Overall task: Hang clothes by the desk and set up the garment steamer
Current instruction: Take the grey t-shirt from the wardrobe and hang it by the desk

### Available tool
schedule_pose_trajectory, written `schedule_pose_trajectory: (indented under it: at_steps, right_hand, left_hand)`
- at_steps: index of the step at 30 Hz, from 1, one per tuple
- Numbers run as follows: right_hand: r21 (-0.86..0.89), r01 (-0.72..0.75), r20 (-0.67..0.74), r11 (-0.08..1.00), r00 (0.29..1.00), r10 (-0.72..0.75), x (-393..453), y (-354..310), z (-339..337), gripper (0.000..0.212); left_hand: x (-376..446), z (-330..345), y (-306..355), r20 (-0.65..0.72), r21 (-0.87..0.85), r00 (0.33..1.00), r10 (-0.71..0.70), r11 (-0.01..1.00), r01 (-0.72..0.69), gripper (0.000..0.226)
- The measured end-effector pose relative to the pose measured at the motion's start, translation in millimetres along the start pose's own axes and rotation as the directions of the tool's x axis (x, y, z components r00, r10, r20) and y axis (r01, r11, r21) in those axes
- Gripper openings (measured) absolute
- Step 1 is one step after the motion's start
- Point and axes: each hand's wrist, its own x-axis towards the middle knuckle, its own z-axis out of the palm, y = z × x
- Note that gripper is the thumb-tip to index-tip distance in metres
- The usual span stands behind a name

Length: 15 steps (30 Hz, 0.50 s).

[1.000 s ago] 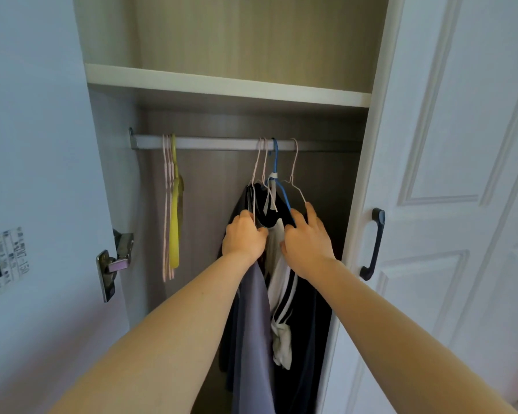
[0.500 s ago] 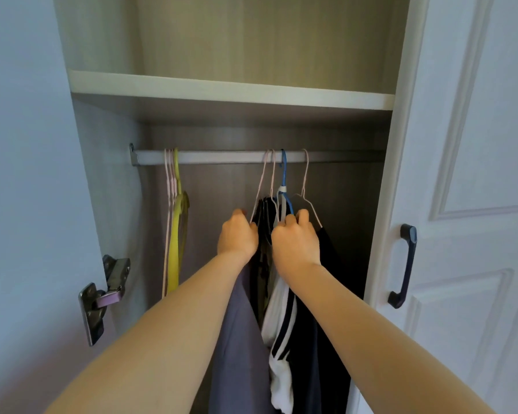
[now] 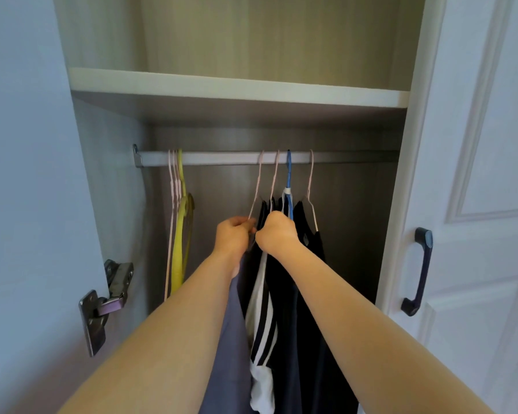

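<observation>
Here, inside an open wardrobe, I watch both bare arms stretched forward and up to the clothes hung on the rail [image 3: 222,158]. The left hand [image 3: 232,236] has its fingers curled around the wire arm of a pink hanger [image 3: 256,189], above a grey garment [image 3: 231,339]. The right hand [image 3: 277,233], touching it knuckle to knuckle, is fisted at the necks of the dark clothes [image 3: 305,294] below a blue hanger [image 3: 288,177]; exactly what it grips I cannot tell. Bare pink and yellow hangers [image 3: 178,234] hang at the rail's left end.
</observation>
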Motion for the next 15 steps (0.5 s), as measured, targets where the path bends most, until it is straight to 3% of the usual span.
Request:
schedule_pose_trajectory:
  at_steps: [1, 3, 6, 11, 15]
  right_hand:
    - [0.051, -0.034, 0.025, 0.998, 0.999, 0.033, 1.5, -0.2, -0.8, 0.012]
    - [0.152, -0.089, 0.092, 0.984, 0.993, 0.075, 3.5, 0.3, -2.0, 0.033]
    - [0.362, -0.142, 0.127, 0.921, 0.987, 0.103, 3.1, 2.6, -2.8, 0.034]
    - [0.677, -0.071, 0.016, 0.733, 0.996, 0.082, -4.0, 0.4, -7.0, 0.031]
    - [0.693, 0.023, -0.066, 0.721, 0.997, 0.032, -15.8, 4.9, -20.2, 0.028]
  left_hand:
    - [-1.2, -0.1, -1.1, -0.011, -0.01, 1.0, 0.007, 1.0, -0.007, 0.019]
    - [-4.0, -1.4, -2.2, -0.03, -0.008, 0.999, 0.033, 0.999, -0.033, 0.021]
    - [-5.2, -4.0, 0.2, -0.055, 0.0, 0.996, 0.073, 0.997, -0.073, 0.018]
    - [-8.5, -7.7, 15.9, -0.07, 0.008, 0.988, 0.135, 0.991, -0.134, 0.016]
    - [-19.6, -6.3, 27.1, -0.078, -0.019, 0.986, 0.149, 0.988, -0.151, 0.017]
